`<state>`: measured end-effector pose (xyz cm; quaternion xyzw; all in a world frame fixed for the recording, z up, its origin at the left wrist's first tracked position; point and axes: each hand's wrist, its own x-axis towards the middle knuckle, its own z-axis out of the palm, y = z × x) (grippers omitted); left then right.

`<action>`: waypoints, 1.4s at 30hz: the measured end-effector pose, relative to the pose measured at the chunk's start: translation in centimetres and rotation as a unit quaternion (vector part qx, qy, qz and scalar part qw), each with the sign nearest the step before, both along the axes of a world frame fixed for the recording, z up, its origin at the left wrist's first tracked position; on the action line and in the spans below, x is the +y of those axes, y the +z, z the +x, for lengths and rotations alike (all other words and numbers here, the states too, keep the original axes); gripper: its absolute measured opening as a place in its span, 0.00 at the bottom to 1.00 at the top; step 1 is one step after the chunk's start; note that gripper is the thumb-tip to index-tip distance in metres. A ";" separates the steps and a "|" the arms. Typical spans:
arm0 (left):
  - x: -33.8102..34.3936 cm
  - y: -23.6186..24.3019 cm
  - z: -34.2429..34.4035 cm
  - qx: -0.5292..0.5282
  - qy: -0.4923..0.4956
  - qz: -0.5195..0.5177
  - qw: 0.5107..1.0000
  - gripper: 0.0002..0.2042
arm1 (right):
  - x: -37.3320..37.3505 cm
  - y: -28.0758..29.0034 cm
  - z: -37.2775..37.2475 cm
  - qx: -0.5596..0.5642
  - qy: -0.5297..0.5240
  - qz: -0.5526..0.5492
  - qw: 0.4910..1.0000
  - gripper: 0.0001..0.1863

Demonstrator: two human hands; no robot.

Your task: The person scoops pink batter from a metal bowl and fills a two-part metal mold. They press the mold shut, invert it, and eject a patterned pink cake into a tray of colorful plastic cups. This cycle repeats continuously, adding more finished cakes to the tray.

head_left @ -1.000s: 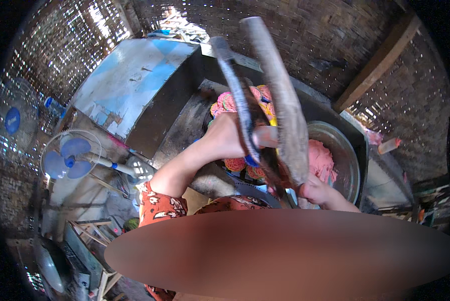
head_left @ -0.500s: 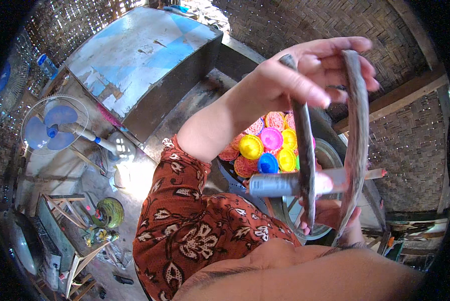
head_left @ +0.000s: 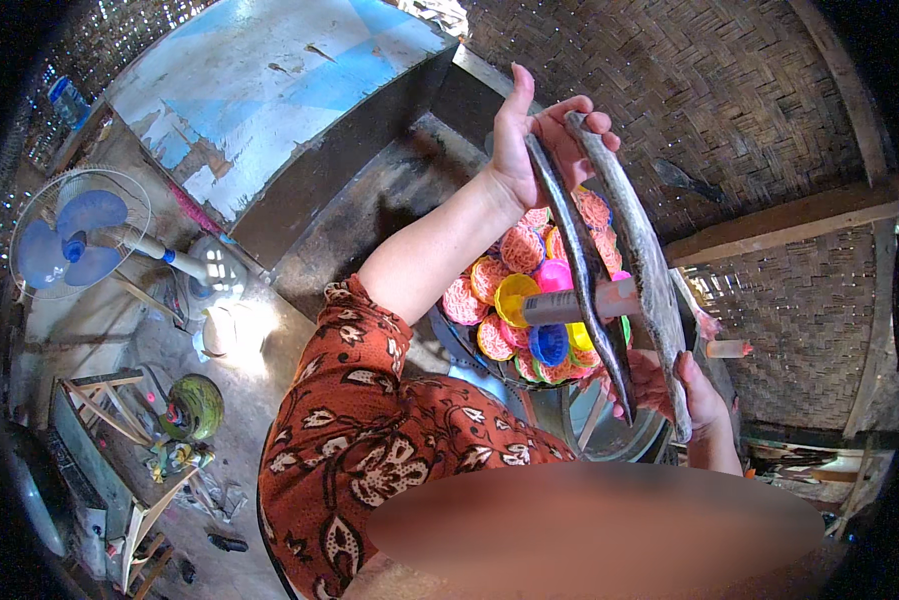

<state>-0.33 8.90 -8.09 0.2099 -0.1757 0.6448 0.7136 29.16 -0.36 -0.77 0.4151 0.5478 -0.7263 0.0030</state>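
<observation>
I hold a reel frame of two long grey wooden bars (head_left: 641,250) joined by a short cross tube (head_left: 574,305). My left hand (head_left: 534,135), on the arm in the orange patterned sleeve, grips the upper ends of the bars. At the lower ends my right hand (head_left: 684,390) is closed around them. The frame stands nearly upright over a basin of round, brightly coloured spools (head_left: 514,290), pink, yellow and blue, which it partly hides.
A grey metal bowl (head_left: 609,435) sits under the spools. A big box with a blue-painted top (head_left: 269,90) stands at the upper left, a blue fan (head_left: 74,235) further left. Woven bamboo walls and a wooden beam (head_left: 784,220) close the right side. Clutter lies on the floor at lower left.
The reel frame has been lifted and turned more upright. My left hand has gone from the frame's middle to its top ends, and my right hand now shows at the bottom.
</observation>
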 end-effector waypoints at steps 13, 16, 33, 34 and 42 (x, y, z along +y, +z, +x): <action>-0.6 0.5 -2.8 0.027 0.071 -0.017 0.997 0.26 | 0.5 -1.0 -2.2 -0.024 -0.005 0.086 0.996 0.46; 0.0 0.7 -2.3 0.022 0.070 -0.025 0.997 0.25 | 0.7 -0.9 -2.1 -0.032 -0.021 0.119 0.992 0.44; -1.8 0.6 -3.2 0.011 0.060 -0.066 0.996 0.25 | -0.2 -0.5 -3.7 -0.032 -0.018 0.152 0.988 0.39; -1.6 0.4 -3.2 0.009 0.059 -0.066 0.996 0.25 | 0.0 -0.7 -3.8 -0.032 -0.024 0.160 0.986 0.39; -2.1 0.0 -1.0 0.001 0.050 -0.130 0.990 0.26 | -0.5 -0.2 -2.3 -0.062 -0.024 0.168 0.984 0.38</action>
